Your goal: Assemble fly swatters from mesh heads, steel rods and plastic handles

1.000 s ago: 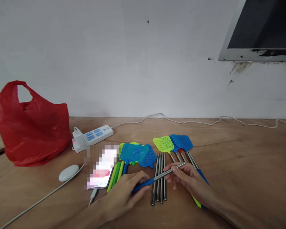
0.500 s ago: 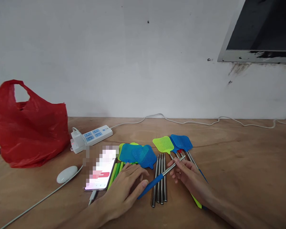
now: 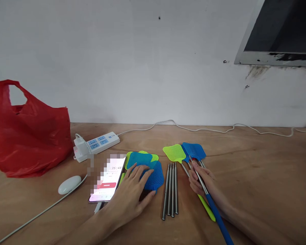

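Note:
My right hand (image 3: 202, 178) is closed around a steel rod (image 3: 201, 180) with a long blue handle (image 3: 218, 216). The rod's bare tip points up and away. My left hand (image 3: 132, 187) lies with fingers spread on a blue mesh fly swatter head (image 3: 154, 175). Under and behind that are a teal-looking head (image 3: 139, 160) and lime heads (image 3: 155, 157). Between my hands several steel rods (image 3: 170, 190) lie side by side. Beyond my right hand lie swatters with rods attached, a lime one (image 3: 173, 153) and blue ones (image 3: 195, 150).
A lit phone (image 3: 108, 183) with a charging cable lies left of my left hand. Farther left are a white power strip (image 3: 102, 144), a white oval device (image 3: 69, 184) and a red plastic bag (image 3: 33, 136). A thin white cable (image 3: 206, 130) runs along the wall.
My right hand has swung the blue-handled rod so its handle now points toward me on the right. My left hand has moved away from the handle onto the blue head, which has shifted toward me.

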{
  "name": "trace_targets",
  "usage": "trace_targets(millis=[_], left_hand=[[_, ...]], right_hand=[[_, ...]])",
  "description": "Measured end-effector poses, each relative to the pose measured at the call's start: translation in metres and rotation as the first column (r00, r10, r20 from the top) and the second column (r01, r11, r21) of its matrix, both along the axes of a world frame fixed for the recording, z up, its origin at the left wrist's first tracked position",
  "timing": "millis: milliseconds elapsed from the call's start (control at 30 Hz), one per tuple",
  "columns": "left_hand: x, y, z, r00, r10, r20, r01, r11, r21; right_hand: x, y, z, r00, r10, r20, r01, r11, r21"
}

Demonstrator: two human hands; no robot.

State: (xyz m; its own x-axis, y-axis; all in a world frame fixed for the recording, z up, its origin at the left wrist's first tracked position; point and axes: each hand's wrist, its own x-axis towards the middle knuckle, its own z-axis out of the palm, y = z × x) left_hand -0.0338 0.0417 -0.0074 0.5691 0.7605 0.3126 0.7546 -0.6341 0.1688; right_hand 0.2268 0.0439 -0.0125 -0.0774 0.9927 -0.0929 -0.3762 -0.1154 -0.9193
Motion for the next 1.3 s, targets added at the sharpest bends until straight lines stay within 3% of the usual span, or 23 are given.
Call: trace_targets(millis=[167, 500, 800, 1000, 1167, 1300], left_hand=[[-0.008, 0.007, -0.008, 1.000, -0.015, 0.001, 0.015, 0.999, -0.044], [-0.011, 0.012, 0.000, 1.000, -0.012, 0.021, 0.014, 0.994, -0.113], [-0.011, 0.011, 0.002, 0.987, 0.006, 0.163, 0.018, 0.989, -0.148], [-0.007, 0.008, 0.011, 0.944, 0.129, 0.303, -0.078, 0.981, -0.177], [-0.008, 0.007, 0.007, 0.927, 0.168, 0.334, -0.099, 0.972, -0.212], [-0.007, 0.006, 0.004, 0.935, 0.131, 0.330, -0.061, 0.975, -0.215]], right_hand=[[0.001, 0.000, 0.003, 0.999, 0.022, 0.024, -0.022, 1.000, 0.000], [0.001, 0.000, 0.011, 0.997, 0.043, 0.068, -0.043, 0.999, -0.012], [0.007, 0.005, -0.003, 0.981, 0.090, 0.173, -0.099, 0.994, 0.043], [0.008, 0.006, -0.006, 0.956, 0.243, 0.163, -0.253, 0.966, 0.043], [0.008, -0.002, 0.004, 0.944, 0.251, 0.216, -0.272, 0.960, 0.073], [0.007, -0.008, 0.012, 0.848, 0.393, 0.355, -0.435, 0.900, 0.042]])
